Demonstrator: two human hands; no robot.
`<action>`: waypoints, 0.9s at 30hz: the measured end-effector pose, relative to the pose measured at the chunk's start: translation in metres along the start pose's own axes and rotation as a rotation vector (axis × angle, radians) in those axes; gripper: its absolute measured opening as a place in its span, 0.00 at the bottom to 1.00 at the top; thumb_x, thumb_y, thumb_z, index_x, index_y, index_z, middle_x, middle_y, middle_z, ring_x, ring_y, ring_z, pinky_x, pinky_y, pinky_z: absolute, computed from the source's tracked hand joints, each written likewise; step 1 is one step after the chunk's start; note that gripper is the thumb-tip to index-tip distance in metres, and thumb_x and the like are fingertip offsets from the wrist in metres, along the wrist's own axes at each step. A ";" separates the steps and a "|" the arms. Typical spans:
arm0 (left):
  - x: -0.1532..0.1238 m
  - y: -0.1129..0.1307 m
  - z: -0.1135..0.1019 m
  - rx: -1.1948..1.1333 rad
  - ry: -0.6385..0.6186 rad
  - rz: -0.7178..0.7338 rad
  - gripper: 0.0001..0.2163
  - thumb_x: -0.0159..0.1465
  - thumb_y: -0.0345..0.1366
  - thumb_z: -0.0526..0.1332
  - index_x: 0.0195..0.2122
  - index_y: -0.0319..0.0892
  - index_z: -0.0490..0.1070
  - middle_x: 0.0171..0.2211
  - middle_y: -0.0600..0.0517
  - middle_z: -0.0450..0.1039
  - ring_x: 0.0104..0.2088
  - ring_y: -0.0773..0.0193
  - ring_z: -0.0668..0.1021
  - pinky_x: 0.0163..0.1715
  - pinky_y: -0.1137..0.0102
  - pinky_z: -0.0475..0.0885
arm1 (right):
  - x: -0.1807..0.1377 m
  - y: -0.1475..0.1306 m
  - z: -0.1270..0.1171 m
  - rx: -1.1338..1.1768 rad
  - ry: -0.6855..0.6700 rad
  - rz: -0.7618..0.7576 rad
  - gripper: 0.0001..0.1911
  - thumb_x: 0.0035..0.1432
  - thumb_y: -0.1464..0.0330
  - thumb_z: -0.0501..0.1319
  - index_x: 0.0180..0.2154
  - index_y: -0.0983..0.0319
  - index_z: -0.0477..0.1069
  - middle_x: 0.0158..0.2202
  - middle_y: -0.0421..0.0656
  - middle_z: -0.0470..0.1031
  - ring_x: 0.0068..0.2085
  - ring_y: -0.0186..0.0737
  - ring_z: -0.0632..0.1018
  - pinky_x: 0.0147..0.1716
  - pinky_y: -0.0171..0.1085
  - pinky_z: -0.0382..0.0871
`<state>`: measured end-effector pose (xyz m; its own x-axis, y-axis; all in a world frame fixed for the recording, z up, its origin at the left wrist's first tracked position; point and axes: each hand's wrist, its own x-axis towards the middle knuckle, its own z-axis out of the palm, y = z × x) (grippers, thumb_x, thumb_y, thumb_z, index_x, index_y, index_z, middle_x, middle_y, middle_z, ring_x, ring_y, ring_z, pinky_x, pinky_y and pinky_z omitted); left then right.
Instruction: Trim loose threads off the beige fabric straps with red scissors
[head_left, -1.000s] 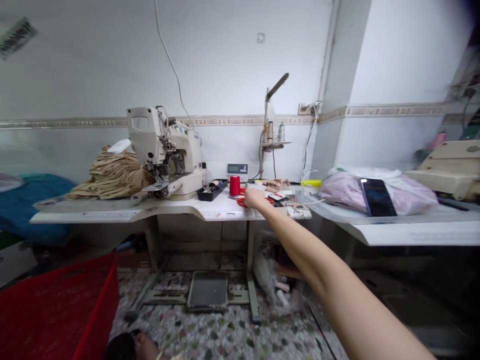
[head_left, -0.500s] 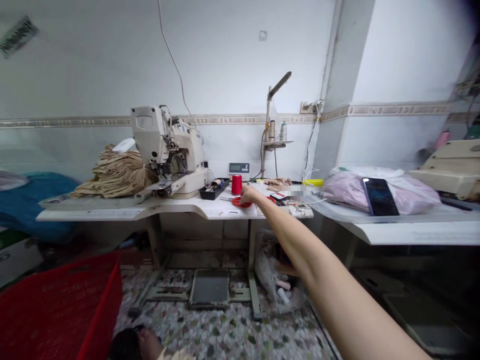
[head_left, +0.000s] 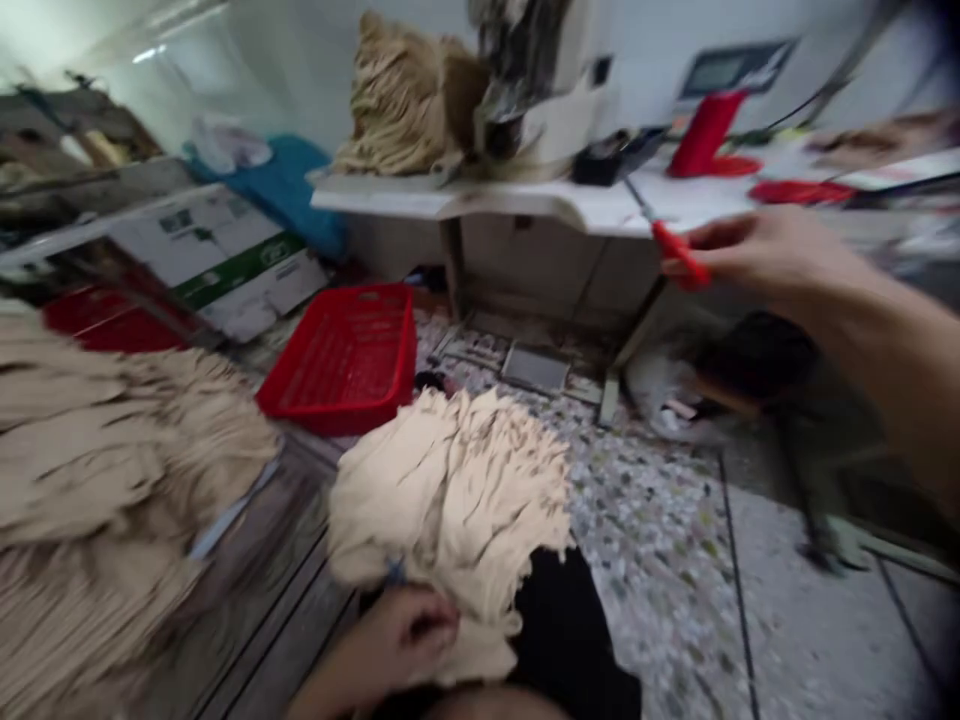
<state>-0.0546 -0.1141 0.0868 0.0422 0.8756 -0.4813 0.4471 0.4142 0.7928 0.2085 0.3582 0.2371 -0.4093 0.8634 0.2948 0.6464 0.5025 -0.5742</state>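
My right hand point(head_left: 757, 255) is closed on red-handled scissors point(head_left: 671, 240), held in the air in front of the sewing table point(head_left: 480, 200). My left hand point(head_left: 397, 640) is low in the middle, gripping a thick bundle of beige fabric pieces point(head_left: 457, 500) that rests on my lap. A larger heap of the same beige pieces point(head_left: 97, 500) lies to my left. The whole view is smeared by motion.
A sewing machine point(head_left: 547, 80) and another beige stack point(head_left: 405, 95) stand on the table, with a red thread spool point(head_left: 705, 130) to the right. A red plastic basket point(head_left: 345, 360) sits on the speckled floor. Cardboard boxes point(head_left: 217, 255) lie at the left.
My right hand has lifted the red scissors off the table and drawn back toward me. The camera has swung down and left, bringing my left hand and the beige bundle into view.
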 end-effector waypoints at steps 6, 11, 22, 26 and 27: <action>-0.034 -0.050 -0.002 -0.006 0.230 0.122 0.11 0.68 0.39 0.60 0.42 0.39 0.81 0.36 0.48 0.80 0.37 0.61 0.78 0.38 0.70 0.71 | -0.224 -0.003 0.096 0.883 -0.505 0.426 0.24 0.47 0.59 0.80 0.46 0.57 0.81 0.40 0.48 0.82 0.37 0.45 0.81 0.36 0.40 0.74; -0.040 -0.044 0.005 -0.068 0.428 0.268 0.12 0.71 0.38 0.59 0.46 0.38 0.80 0.39 0.45 0.79 0.38 0.60 0.79 0.36 0.70 0.73 | -0.344 -0.035 0.156 1.002 -0.556 0.484 0.18 0.57 0.54 0.73 0.35 0.61 0.77 0.30 0.44 0.78 0.32 0.41 0.77 0.34 0.38 0.70; 0.006 -0.014 0.024 0.548 0.398 0.490 0.07 0.71 0.35 0.61 0.42 0.39 0.78 0.40 0.46 0.74 0.43 0.55 0.76 0.44 0.64 0.71 | -0.361 -0.078 0.178 0.983 -0.330 0.393 0.18 0.56 0.55 0.73 0.35 0.60 0.73 0.29 0.43 0.79 0.28 0.39 0.78 0.28 0.35 0.70; -0.002 -0.006 0.016 0.401 0.366 0.574 0.05 0.71 0.34 0.62 0.42 0.41 0.77 0.40 0.47 0.75 0.44 0.58 0.76 0.46 0.65 0.70 | -0.353 -0.088 0.190 1.058 -0.415 0.396 0.22 0.53 0.51 0.74 0.33 0.60 0.70 0.28 0.43 0.80 0.23 0.37 0.78 0.23 0.34 0.70; -0.003 -0.004 0.017 0.373 0.335 0.592 0.05 0.71 0.34 0.61 0.41 0.41 0.76 0.40 0.48 0.76 0.44 0.58 0.76 0.47 0.64 0.69 | -0.352 -0.089 0.194 1.090 -0.437 0.391 0.23 0.53 0.50 0.74 0.32 0.60 0.69 0.28 0.42 0.80 0.22 0.37 0.78 0.22 0.33 0.70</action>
<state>-0.0415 -0.1226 0.0786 0.1223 0.9779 0.1696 0.7081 -0.2057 0.6755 0.1702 0.0005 0.0364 -0.6249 0.7549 -0.1988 -0.0138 -0.2654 -0.9640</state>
